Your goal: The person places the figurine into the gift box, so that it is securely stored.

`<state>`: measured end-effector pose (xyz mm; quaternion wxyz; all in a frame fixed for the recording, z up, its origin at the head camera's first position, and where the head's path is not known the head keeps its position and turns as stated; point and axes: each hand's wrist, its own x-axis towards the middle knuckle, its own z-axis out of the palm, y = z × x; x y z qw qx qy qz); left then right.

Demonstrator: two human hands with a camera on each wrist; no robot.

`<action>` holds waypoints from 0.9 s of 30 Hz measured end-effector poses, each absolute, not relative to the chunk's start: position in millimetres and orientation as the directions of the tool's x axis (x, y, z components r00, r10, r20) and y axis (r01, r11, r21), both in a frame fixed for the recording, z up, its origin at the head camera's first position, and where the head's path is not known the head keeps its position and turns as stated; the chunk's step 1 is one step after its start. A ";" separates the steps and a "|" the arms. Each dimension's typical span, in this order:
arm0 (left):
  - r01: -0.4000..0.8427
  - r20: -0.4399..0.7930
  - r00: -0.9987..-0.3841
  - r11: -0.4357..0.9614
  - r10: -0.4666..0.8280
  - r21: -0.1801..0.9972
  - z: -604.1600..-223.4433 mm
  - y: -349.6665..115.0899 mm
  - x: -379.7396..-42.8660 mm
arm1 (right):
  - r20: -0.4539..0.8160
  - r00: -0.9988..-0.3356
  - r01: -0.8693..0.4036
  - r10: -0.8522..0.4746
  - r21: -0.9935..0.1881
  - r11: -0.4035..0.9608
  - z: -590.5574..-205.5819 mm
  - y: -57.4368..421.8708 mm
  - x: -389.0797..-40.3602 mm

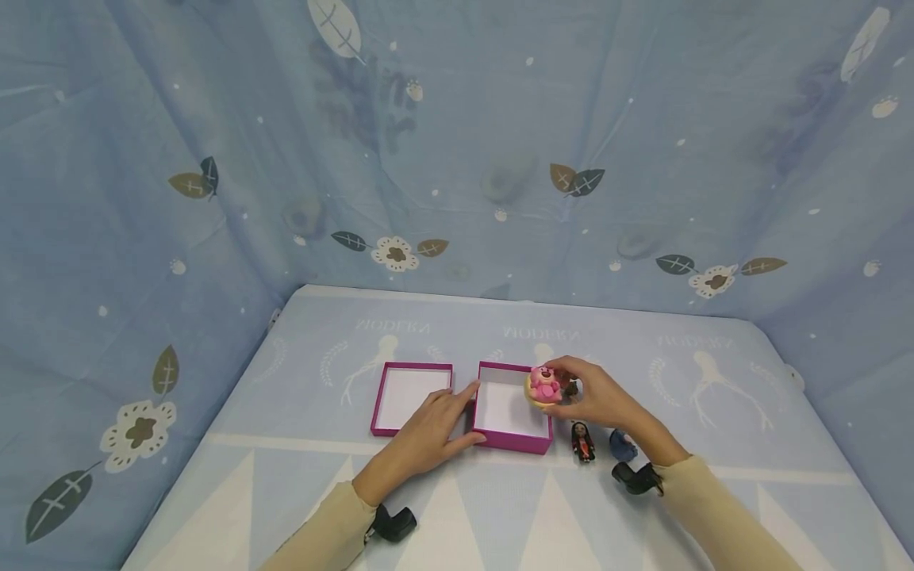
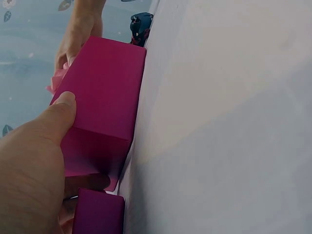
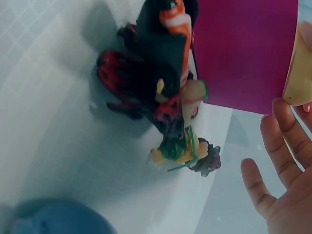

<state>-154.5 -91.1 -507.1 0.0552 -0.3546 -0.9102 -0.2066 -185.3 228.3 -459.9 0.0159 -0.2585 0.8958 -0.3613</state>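
A magenta box [image 1: 512, 442] with a white inside stands open-topped mid-table. My left hand [image 1: 432, 428] holds it at the left side, the thumb on the near wall by the corner in the left wrist view and a finger along the left wall. Above the box's right rim, my right hand [image 1: 596, 396] grips a pink bear figurine [image 1: 545, 386] with a yellow base. In the right wrist view, the bear's yellow base [image 3: 298, 73] shows beside the box wall, the bear itself mostly cut off.
Left of the box lies a shallow magenta-rimmed lid [image 1: 417, 365]. To the right are a dark-haired doll [image 1: 582, 442] in red and a blue figurine [image 1: 623, 446]. Dark-and-orange figures [image 3: 165, 53] and a small green-and-yellow one [image 3: 178, 148] stand close to the box's right wall.
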 end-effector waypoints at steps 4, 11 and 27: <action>0.666 0.243 -0.744 0.665 0.622 0.339 -507.0 -90.6 -154.2 | 0.191 -0.861 -0.474 -0.472 -0.639 0.606 -463.0 226.9 -185.5; 0.653 0.224 -0.755 0.675 0.616 0.342 -506.0 -89.8 -154.2 | 0.208 -0.872 -0.459 -0.443 -0.660 0.594 -465.9 226.2 -186.8; 0.666 0.241 -0.745 0.669 0.622 0.330 -508.1 -89.6 -155.6 | 0.196 -0.867 -0.450 -0.459 -0.706 0.548 -471.3 222.4 -190.5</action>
